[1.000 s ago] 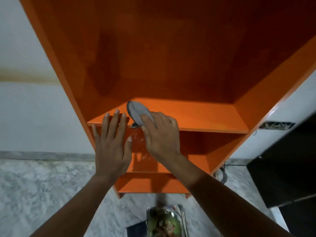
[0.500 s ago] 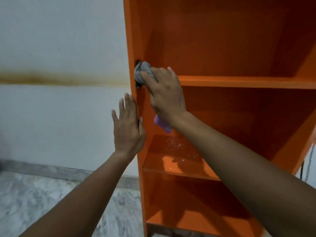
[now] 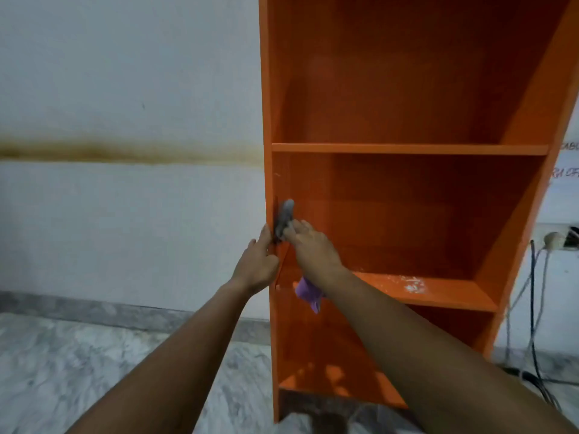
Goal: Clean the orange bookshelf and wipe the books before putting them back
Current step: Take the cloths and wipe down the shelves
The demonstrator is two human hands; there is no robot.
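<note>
Cut-off lettering (image 3: 567, 174) on right wall (image 3: 560, 208), too blurred to read

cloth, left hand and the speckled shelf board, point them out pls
cloth (image 3: 286, 213): head view, its grey upper bunch.
left hand (image 3: 258, 264): head view, back of the hand.
speckled shelf board (image 3: 448, 291): head view, bare top right of the specks.

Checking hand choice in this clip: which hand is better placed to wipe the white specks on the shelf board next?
Right, probably. The right hand holds the cloth inside the bookshelf, nearer the white specks. The left hand has no cloth and sits outside at the side panel's front edge.
</note>
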